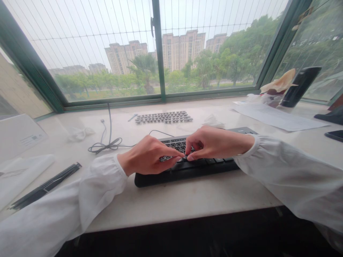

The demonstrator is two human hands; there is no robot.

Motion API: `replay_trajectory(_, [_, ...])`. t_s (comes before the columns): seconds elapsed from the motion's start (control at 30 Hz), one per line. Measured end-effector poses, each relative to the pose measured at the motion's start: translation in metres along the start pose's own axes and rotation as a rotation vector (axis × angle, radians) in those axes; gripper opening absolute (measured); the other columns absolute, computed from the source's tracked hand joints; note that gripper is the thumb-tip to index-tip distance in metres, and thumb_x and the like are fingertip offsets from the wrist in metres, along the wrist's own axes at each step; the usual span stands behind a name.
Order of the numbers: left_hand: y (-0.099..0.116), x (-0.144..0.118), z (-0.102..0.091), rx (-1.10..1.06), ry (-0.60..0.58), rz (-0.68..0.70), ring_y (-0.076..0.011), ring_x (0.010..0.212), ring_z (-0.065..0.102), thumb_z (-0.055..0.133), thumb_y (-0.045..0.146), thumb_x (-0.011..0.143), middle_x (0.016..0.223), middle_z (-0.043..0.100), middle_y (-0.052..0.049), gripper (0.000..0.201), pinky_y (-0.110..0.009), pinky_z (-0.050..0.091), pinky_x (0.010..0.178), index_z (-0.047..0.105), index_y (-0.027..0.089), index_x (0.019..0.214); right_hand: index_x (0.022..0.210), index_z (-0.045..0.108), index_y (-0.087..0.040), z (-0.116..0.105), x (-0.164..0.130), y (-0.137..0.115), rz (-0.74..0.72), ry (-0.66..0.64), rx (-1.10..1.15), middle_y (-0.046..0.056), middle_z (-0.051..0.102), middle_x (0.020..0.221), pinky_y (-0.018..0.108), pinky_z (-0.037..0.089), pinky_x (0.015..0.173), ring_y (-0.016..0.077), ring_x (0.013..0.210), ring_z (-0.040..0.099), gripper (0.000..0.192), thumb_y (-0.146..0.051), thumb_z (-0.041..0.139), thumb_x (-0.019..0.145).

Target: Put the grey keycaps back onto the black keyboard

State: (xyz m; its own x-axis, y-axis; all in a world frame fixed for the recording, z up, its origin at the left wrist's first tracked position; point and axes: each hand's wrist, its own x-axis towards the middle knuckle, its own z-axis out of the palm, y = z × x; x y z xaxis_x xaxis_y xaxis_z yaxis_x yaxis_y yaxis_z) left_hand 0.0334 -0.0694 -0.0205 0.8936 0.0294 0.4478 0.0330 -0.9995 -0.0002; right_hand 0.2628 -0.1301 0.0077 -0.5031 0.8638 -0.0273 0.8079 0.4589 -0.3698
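Observation:
A black keyboard lies on the pale sill, with exposed square key sockets over much of its left part. My right hand reaches in from the right and pinches a small dark keycap between thumb and forefinger, low over the keyboard's front rows. From the other side my left hand meets it, thumb and forefinger closed at the same keycap. The fingertips partly cover the keycap, and both hands hide parts of the keyboard. Behind it, loose keycaps lie in several rows.
A coiled black cable lies left of the keyboard. Dark flat strips and a white box are at the left. Crumpled clear plastic, a paper sheet and an upright black object stand or lie toward the right.

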Motion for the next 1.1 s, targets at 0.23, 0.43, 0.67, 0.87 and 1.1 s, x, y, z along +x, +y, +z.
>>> replay_trajectory(0.23, [-0.0009,-0.0016,-0.0006,-0.069,-0.093,-0.014,-0.0064,0.041,0.051,0.053,0.024,0.089,0.054,0.065,0.002,0.029,-0.018,0.036,0.044,0.072,0.023,0.111,0.086,0.074,-0.019,0.0004,0.0007,-0.0030,0.029,0.002,0.007,-0.003,0.059,0.059,0.023,0.029,0.049,0.0081,0.051,0.048,0.025,-0.042,0.068,0.078])
replay_trajectory(0.43, [-0.0004,-0.0021,-0.0021,-0.094,-0.099,-0.022,-0.0062,0.042,0.053,0.055,0.025,0.089,0.057,0.068,0.001,0.029,-0.017,0.038,0.045,0.072,0.025,0.112,0.088,0.074,-0.019,0.0009,0.0014,-0.0015,0.017,-0.005,0.026,-0.003,0.058,0.058,0.024,0.029,0.050,0.0083,0.051,0.047,0.027,-0.043,0.067,0.078])
replay_trajectory(0.67, [-0.0002,-0.0020,-0.0021,-0.082,-0.133,-0.016,-0.0074,0.046,0.057,0.054,0.026,0.090,0.063,0.072,-0.001,0.029,-0.018,0.041,0.048,0.072,0.024,0.113,0.087,0.075,-0.019,0.0006,0.0015,0.0024,-0.010,-0.002,0.029,-0.004,0.054,0.057,0.023,0.028,0.050,0.0075,0.050,0.044,0.027,-0.044,0.065,0.080])
replay_trajectory(0.87, [0.0010,-0.0024,-0.0010,-0.079,-0.118,-0.018,-0.0078,0.046,0.057,0.053,0.027,0.090,0.064,0.072,-0.001,0.030,-0.018,0.042,0.048,0.072,0.026,0.113,0.087,0.074,-0.019,0.0008,0.0017,0.0016,-0.001,-0.007,0.027,-0.003,0.055,0.057,0.024,0.027,0.051,0.0078,0.050,0.045,0.027,-0.044,0.066,0.079])
replay_trajectory(1.1, [0.0017,-0.0024,-0.0009,-0.065,-0.121,-0.029,-0.0071,0.043,0.054,0.053,0.027,0.090,0.059,0.069,0.000,0.029,-0.019,0.039,0.046,0.073,0.024,0.111,0.087,0.075,-0.019,0.0007,0.0015,0.0027,-0.015,0.002,0.027,-0.003,0.056,0.058,0.023,0.028,0.051,0.0077,0.051,0.045,0.027,-0.044,0.066,0.080])
